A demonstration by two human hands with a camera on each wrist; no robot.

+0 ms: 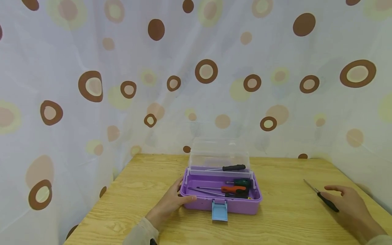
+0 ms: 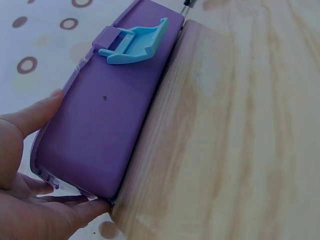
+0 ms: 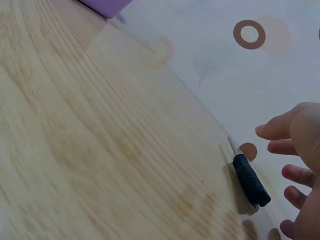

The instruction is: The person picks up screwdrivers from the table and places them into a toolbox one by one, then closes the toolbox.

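A purple toolbox (image 1: 196, 205) sits on the table with its clear lid (image 1: 218, 151) raised and its light-blue latch (image 1: 219, 211) hanging down in front. My left hand (image 1: 171, 201) grips the box's left end, thumb on the front rim and fingers round the side. Inside lie an orange-handled screwdriver (image 1: 234, 189), a green-handled screwdriver (image 1: 242, 182) and a dark-handled one partly hidden below them. Off to the right, a black-handled screwdriver (image 3: 250, 180) lies on the table. My right hand (image 1: 349, 206) hovers beside its handle, fingers spread, holding nothing.
Another black-handled screwdriver (image 1: 234, 167) rests at the back of the box by the lid hinge. The wooden table (image 1: 284, 224) ends at a spotted curtain (image 1: 171, 51) behind and at both sides.
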